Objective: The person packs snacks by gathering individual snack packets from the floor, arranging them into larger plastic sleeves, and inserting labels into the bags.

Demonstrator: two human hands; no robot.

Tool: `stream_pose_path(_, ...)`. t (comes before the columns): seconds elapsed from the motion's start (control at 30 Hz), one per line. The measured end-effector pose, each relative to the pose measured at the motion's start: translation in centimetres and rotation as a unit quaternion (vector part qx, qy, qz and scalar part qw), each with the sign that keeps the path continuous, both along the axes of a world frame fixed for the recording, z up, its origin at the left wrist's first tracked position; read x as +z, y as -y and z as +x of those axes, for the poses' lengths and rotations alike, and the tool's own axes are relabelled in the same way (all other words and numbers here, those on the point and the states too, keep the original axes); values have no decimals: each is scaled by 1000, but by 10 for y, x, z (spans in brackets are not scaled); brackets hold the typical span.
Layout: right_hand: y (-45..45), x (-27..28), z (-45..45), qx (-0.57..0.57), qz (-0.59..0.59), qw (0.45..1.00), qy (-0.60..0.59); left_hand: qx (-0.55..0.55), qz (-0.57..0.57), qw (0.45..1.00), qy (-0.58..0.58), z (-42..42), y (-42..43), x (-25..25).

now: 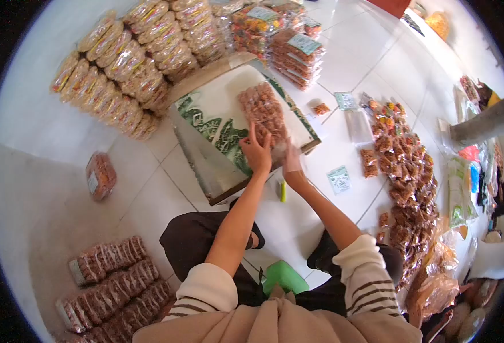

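Note:
A clear bag of reddish-brown snacks (262, 107) lies on a low board with a white and green printed top (212, 97). My left hand (256, 151) is at the lower end of the bag, its index finger stretched onto the plastic and the other fingers partly bent. On the bag's lower right side rests my right hand (293, 161), held edge-on with the fingers extended and close to the plastic. Just below the board's edge, a yellow-green object (283, 191) lies on the floor near my right hand.
Stacked noodle-like packs (114, 63) stand upper left, snack bags (298, 54) behind the board. Small packets (401, 166) form a long pile at right, beside printed labels (339, 179). More packs (112, 286) lie lower left, one bag (100, 175) above them. A green object (285, 277) sits between my legs.

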State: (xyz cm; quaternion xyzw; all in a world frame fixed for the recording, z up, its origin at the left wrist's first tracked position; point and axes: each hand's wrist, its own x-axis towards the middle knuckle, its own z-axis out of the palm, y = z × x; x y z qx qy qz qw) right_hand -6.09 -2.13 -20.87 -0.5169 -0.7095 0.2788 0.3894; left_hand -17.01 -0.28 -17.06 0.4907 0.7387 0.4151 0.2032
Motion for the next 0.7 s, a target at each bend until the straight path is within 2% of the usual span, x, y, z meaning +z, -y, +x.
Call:
stream_pose_path(0.03,9,3,15,74,89,992,56,-10,3,1000,7,6,0,3)
stream_pose_path(0.1,24,19,43,150,76,974,154,172,24,979,-109,25,-1,13)
stream_pose_path(0.13,29,32,61,134,75,975,162,156,26,982,-102,37,-2,20)
stream_pose_path(0.2,37,64,99,306,-84,899,304,83,214,963,-138,66,-1,36)
stream_pose_path(0.23,45,97,114,285,-157,892,314,14,273,954,-119,87,2,47)
stream_pose_path(0.3,64,117,160,212,-194,907,308,-104,291,951,-18,134,15,70)
stream_pose_path(0.33,75,121,190,165,-178,931,272,-173,288,942,-4,156,20,72)
stream_pose_path(0.37,90,120,222,110,-137,960,218,-221,299,928,-11,178,29,73)
stream_pose_path(0.43,122,132,278,-63,-194,974,94,-324,276,905,4,219,50,63)
stream_pose_path(0.47,141,111,315,-140,-113,982,50,-379,250,891,-3,235,64,62)
stream_pose_path(0.53,189,111,350,-352,-105,928,-58,-458,207,864,3,266,88,35)
stream_pose_path(0.57,211,75,378,-416,-53,892,-168,-499,179,848,2,278,101,25)
stream_pose_path(0.63,259,51,394,-555,-110,820,-90,-548,157,822,7,304,118,-17)
stream_pose_path(0.7,291,4,399,-571,-151,802,-86,-589,130,798,9,328,135,-64)
